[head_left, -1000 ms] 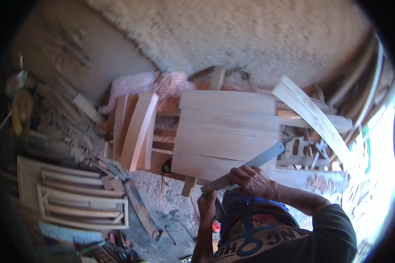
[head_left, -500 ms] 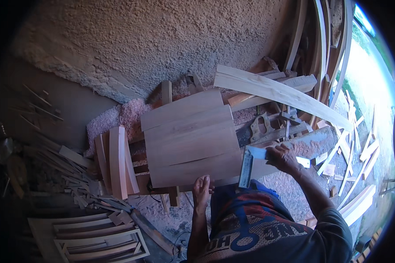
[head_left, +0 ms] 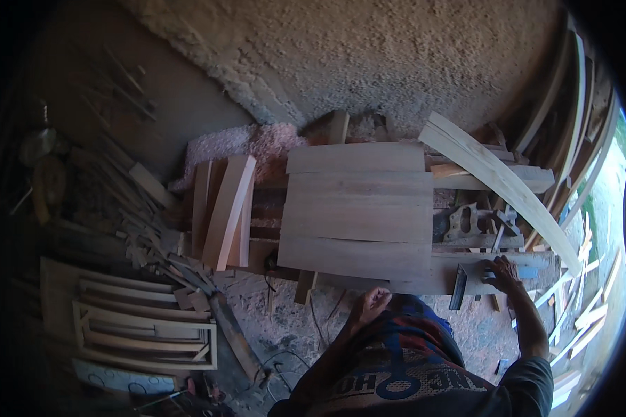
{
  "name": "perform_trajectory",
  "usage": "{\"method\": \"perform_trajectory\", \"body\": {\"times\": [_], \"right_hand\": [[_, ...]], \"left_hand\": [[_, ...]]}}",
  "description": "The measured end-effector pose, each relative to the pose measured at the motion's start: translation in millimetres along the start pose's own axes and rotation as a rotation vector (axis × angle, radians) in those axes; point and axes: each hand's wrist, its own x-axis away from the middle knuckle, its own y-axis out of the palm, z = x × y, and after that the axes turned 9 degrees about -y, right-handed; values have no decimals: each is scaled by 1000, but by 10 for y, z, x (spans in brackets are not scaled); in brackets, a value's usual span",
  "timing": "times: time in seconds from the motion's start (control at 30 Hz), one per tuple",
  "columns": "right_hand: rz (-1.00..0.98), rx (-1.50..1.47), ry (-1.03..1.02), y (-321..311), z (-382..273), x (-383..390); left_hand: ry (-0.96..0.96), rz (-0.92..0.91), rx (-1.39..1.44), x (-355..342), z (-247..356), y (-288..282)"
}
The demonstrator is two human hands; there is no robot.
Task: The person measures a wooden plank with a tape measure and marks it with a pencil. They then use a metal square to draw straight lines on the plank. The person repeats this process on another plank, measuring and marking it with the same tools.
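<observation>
Several pale wooden boards [head_left: 358, 201] lie side by side across a low workbench, with narrow gaps between them. My left hand [head_left: 373, 306] is just off their near edge, fingers curled; whether anything is inside them is hidden. At the bench's right end, my right hand [head_left: 502, 274] has its fingers closed over the blade of a try square [head_left: 458, 286]. The square's dark stock points toward me past the bench's front edge, while its blade runs right beneath my hand. A handsaw [head_left: 464, 219] lies just beyond the square.
A long curved plank [head_left: 501, 177] slants across the bench's right end. Short boards [head_left: 228, 212] lean at the left, beside a heap of pinkish shavings [head_left: 240, 149]. Slatted wooden frames [head_left: 146, 337] and scrap strips lie on the floor at left. A rough wall [head_left: 396, 62] rises behind.
My right hand has lowered the try square from above the boards' right side to the bench's right end. My left hand has drawn back from the boards' edge. The view has shifted.
</observation>
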Motion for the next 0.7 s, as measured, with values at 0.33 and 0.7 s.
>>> {"method": "perform_trajectory", "body": {"times": [0.33,0.7], "right_hand": [[2,5,31,196,-25,11],[386,-209,83,-199,-1391,-505]], "left_hand": [[-149,313,-10,709,-689,-417],[-333,278,264,1024,-939,-685]]}}
